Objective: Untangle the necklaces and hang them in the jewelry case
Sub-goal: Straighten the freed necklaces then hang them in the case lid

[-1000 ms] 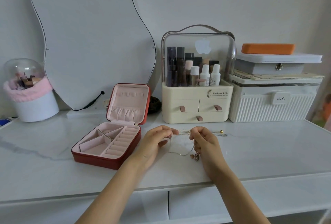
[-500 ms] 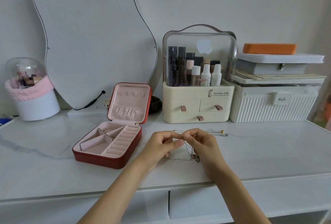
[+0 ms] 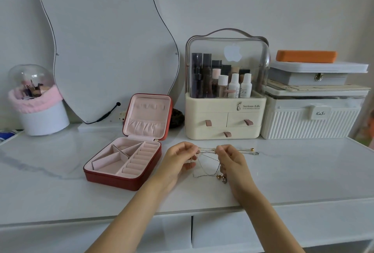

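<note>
Hands parted again, necklaces stretched beside open jewelry case.

Red jewelry case lined pink; necklaces seemingly gold and silver.

I see bare white surface to the right of my hands and along the front edge, open for passing. To the left, the open red jewelry case sits near my left hand, its lid upright. Behind, a cream cosmetics organizer, a white ribbed box and a leaning mirror block the back.
</note>
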